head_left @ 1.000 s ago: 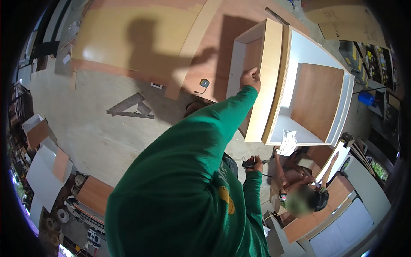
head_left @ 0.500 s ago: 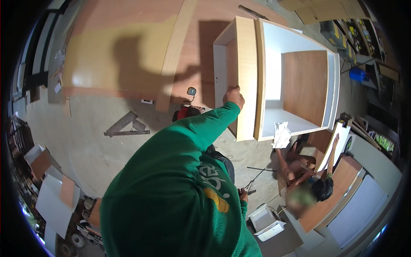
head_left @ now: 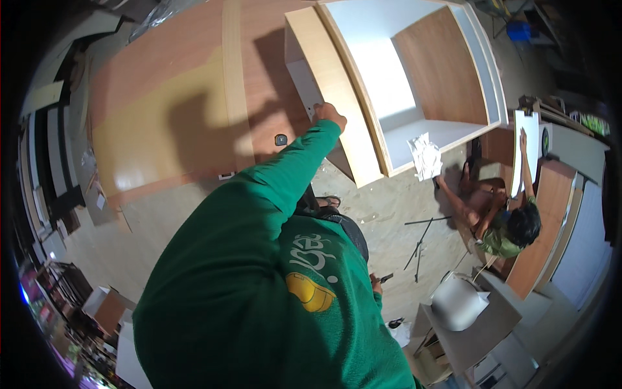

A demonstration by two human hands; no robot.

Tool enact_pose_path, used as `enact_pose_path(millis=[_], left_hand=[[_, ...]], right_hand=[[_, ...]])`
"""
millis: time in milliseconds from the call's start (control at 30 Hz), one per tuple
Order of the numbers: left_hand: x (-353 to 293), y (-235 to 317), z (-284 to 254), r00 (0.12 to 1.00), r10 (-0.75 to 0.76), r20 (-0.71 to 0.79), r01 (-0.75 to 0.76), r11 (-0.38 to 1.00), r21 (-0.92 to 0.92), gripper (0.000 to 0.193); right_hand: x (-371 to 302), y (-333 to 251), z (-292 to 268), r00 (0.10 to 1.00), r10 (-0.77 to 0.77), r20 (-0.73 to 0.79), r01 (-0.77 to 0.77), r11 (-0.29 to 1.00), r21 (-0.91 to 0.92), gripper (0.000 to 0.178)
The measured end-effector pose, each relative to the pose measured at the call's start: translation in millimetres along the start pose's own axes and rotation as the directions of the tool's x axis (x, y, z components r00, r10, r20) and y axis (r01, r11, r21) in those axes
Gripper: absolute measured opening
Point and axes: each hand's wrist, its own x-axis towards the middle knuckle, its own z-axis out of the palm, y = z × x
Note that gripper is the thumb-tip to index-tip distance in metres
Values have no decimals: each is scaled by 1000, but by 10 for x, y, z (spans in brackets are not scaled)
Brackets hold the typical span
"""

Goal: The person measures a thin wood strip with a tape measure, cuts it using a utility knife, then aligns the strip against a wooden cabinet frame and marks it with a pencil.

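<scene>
My left hand (head_left: 331, 117) is closed over the long edge of a light wood board (head_left: 343, 110) on the cabinet (head_left: 376, 126), its fingers curled and partly hidden. The cabinet is white inside with a brown back panel, and stands beyond my outstretched green sleeve. Low beside my body, my right hand (head_left: 376, 284) shows only in part, closed round a small dark thing (head_left: 387, 278) whose kind I cannot make out. A tape measure (head_left: 280, 140) lies on the large brown wood sheet (head_left: 142, 97), left of my left hand.
On the right a co-worker (head_left: 502, 227) sits on the floor, one hand on an upright white board (head_left: 523, 152). Crumpled white paper (head_left: 425, 157) is at the cabinet's near corner. A thin dark stand (head_left: 421, 243) is on the floor, and a table (head_left: 499, 314) stands at lower right.
The view has turned and shifted, so the cabinet appears tilted and farther up and left. My left hand stays at the board's edge. My right hand stays low at my side.
</scene>
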Motion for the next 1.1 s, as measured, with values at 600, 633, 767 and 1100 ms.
enact_pose_path(millis=[600,633,767,1100], left_hand=[[-1009,431,201,971,-70,-227,90,993,79,42],[-1010,480,206,971,-90,-219,110,990,85,40],[-947,509,232,978,-120,-171,144,980,140,49],[-833,94,22,987,14,-160,-20,999,-33,37]], right_hand=[[249,463,-544,995,20,-98,3,973,232,14],[263,505,-578,995,36,-92,-13,970,242,14],[356,562,-660,994,64,-86,-46,980,193,14],[647,50,-453,984,-169,61,158,976,149,15]])
